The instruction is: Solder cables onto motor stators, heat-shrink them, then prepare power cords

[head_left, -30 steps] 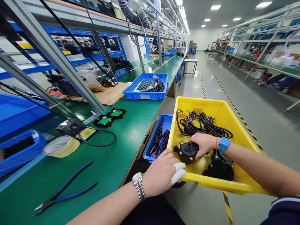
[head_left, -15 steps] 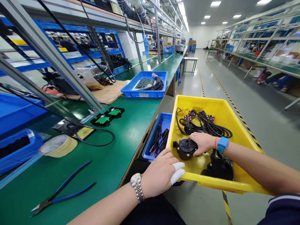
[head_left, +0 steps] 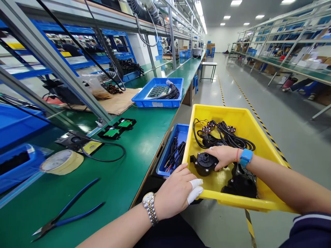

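Note:
A yellow bin [head_left: 222, 109] is in front of me on the right. My left hand [head_left: 178, 193], with white covers on two fingertips, is closed over its near left corner. Inside the bin, my right hand [head_left: 223, 156] grips a black pump [head_left: 205, 163] with a short round spout on top; the fingers hide its right side. A second black housing [head_left: 241, 182] lies partly under my right forearm. Beyond the pump are black coiled cables [head_left: 232, 137] and small round parts with copper-coloured windings [head_left: 210, 125].
A blue bin [head_left: 161, 168] of black cables sits left of the yellow one. On the green bench [head_left: 139, 151] are blue-handled pliers [head_left: 67, 210], a tape roll [head_left: 62, 162], black cases with green boards [head_left: 117, 129] and a blue tray [head_left: 155, 103].
The fingers of my right hand have shifted slightly left over the pump's top. My left hand stays on the bin's corner. The camera view has turned very slightly.

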`<state>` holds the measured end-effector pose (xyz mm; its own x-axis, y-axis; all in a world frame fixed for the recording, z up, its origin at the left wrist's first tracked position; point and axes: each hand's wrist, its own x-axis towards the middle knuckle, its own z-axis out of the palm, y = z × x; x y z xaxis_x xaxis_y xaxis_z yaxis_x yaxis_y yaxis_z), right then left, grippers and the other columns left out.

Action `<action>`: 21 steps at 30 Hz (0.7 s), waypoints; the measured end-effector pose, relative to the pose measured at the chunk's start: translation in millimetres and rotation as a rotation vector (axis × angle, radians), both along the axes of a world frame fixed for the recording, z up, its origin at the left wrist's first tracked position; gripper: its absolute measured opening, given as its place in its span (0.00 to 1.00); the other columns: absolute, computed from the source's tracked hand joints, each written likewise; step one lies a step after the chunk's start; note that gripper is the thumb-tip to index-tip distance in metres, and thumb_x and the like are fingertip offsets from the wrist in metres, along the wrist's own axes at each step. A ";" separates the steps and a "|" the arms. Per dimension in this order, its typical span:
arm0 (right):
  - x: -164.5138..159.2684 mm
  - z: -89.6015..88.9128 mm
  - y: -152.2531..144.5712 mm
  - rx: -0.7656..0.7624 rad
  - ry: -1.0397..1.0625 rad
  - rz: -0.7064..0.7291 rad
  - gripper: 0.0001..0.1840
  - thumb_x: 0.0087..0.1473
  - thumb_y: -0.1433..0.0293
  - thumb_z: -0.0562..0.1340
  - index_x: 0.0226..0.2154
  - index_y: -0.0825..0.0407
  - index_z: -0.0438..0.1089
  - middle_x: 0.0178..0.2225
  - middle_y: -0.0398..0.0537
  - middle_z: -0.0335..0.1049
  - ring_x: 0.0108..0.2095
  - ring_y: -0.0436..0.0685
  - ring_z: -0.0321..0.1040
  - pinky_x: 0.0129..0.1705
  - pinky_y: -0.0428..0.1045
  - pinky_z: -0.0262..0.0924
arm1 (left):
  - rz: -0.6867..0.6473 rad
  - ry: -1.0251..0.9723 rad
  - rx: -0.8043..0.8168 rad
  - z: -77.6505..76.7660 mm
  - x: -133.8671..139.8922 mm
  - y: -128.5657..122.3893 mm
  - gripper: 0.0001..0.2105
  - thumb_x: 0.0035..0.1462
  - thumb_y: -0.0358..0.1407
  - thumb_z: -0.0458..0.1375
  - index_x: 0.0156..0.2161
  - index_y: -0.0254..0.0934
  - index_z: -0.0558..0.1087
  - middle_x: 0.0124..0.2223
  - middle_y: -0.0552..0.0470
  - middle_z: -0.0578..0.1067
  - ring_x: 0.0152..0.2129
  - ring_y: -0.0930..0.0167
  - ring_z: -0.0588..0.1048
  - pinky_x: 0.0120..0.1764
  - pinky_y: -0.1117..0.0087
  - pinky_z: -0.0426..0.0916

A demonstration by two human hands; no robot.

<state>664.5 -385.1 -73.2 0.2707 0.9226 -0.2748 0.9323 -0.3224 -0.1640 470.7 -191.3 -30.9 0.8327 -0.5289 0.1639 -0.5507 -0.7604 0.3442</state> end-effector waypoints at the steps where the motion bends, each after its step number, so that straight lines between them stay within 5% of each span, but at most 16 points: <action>1: 0.5 -0.6 0.0 0.003 -0.003 0.001 0.39 0.35 0.56 0.65 0.49 0.55 0.59 0.40 0.55 0.67 0.39 0.61 0.66 0.38 0.51 0.60 | -0.002 -0.002 -0.001 -0.1 0.1 0.0 0.14 0.61 0.36 0.44 0.43 0.37 0.71 0.35 0.50 0.74 0.32 0.69 0.67 0.51 0.60 0.53; 9: 4.6 -3.9 -1.6 0.010 0.002 0.095 0.38 0.35 0.61 0.65 0.50 0.56 0.58 0.41 0.54 0.65 0.40 0.60 0.64 0.41 0.51 0.58 | -0.003 -0.025 -0.025 -1.0 0.2 -0.5 0.13 0.61 0.36 0.45 0.42 0.37 0.71 0.34 0.50 0.74 0.31 0.70 0.68 0.51 0.60 0.55; 15: -0.2 10.0 -4.3 -0.040 -0.022 0.147 0.38 0.35 0.71 0.65 0.52 0.53 0.57 0.47 0.55 0.62 0.49 0.65 0.57 0.47 0.57 0.54 | -0.005 -0.010 -0.010 -2.1 -0.6 0.3 0.14 0.61 0.36 0.44 0.43 0.36 0.70 0.35 0.50 0.74 0.34 0.69 0.68 0.52 0.59 0.53; 21: -13.7 37.0 -65.8 -0.102 -0.104 -0.014 0.46 0.35 0.83 0.58 0.58 0.47 0.49 0.56 0.53 0.55 0.57 0.65 0.48 0.52 0.58 0.52 | -0.011 -0.020 -0.016 -3.5 -0.4 0.6 0.13 0.61 0.36 0.44 0.41 0.37 0.70 0.32 0.51 0.73 0.34 0.69 0.68 0.53 0.59 0.52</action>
<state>650.8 -450.9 -36.2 0.3150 0.8873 -0.3367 0.9379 -0.3454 -0.0327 470.3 -190.7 -34.3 0.8235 -0.5349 0.1892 -0.5657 -0.7488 0.3455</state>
